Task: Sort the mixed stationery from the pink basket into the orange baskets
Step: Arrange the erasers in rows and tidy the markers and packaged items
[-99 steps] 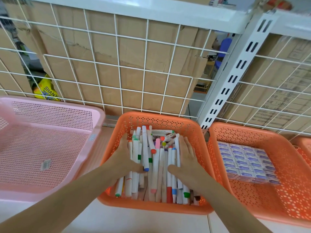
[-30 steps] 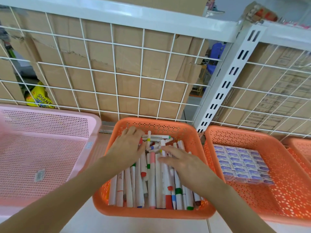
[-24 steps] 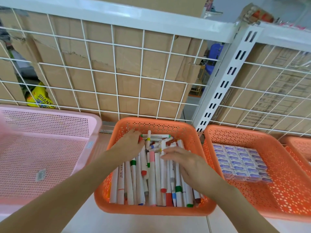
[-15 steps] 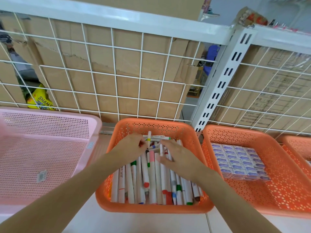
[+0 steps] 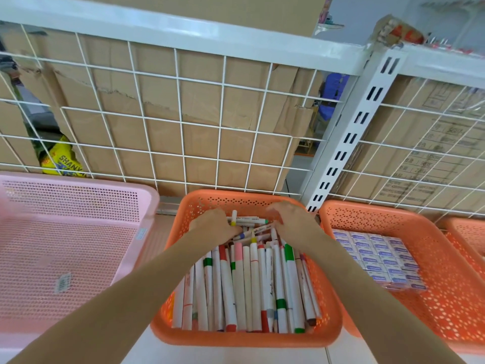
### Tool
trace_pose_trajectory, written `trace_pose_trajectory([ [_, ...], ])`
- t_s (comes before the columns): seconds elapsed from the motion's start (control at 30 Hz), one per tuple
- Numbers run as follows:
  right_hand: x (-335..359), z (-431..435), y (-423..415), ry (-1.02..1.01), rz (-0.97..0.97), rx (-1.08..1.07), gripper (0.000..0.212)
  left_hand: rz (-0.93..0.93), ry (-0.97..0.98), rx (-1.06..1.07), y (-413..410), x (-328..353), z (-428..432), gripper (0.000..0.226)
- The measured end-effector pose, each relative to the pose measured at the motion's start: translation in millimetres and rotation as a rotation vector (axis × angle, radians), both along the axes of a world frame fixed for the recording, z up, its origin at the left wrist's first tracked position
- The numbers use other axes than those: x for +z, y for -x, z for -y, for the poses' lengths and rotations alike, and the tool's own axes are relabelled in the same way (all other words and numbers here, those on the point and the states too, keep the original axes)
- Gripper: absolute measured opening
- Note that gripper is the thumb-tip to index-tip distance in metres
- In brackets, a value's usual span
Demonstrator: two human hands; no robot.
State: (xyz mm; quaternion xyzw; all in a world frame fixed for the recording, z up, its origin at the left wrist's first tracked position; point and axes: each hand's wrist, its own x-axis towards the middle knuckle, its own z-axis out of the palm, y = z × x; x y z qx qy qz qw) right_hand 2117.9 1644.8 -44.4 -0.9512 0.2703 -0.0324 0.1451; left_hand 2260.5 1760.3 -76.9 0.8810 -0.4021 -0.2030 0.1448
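The markers lie in the middle orange basket, and we take that basket as our landmark. Most of them are packed side by side along its length, white barrels with coloured caps and bands. At its far end a few crosswise markers lie in a loose heap.

Both arms reach into this basket. The left hand is at the far left of the heap, its fingers curled against the loose pens. A white pen with a yellow band stands up just beside them, and we cannot tell whether the grip is closed on it. The right hand is at the far right of the heap, knuckles up and blurred, so we cannot tell its grip either.

Left of the middle basket stands the pink basket, with a white label on its mesh floor. Right of it a second orange basket holds rows of small boxes, and beyond that we see the edge of a third orange basket. All of them rest on a white shelf.

Behind the middle basket rises a wire grid backed by cardboard, with a yellow packet showing through to the left and a slotted post to the right.
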Motion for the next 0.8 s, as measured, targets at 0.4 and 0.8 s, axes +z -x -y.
trace_pose_trajectory([
  [0.4, -18, 17, -29, -0.142, -0.256, 0.171, 0.040, -0.328, 0.063, 0.037, -15, -4, -1, 0.018],
  [0.8, -22, 22, -32, -0.096, -0.341, 0.289, 0.044, -0.388, 0.263, 0.029, -16, -1, -11, 0.039],
])
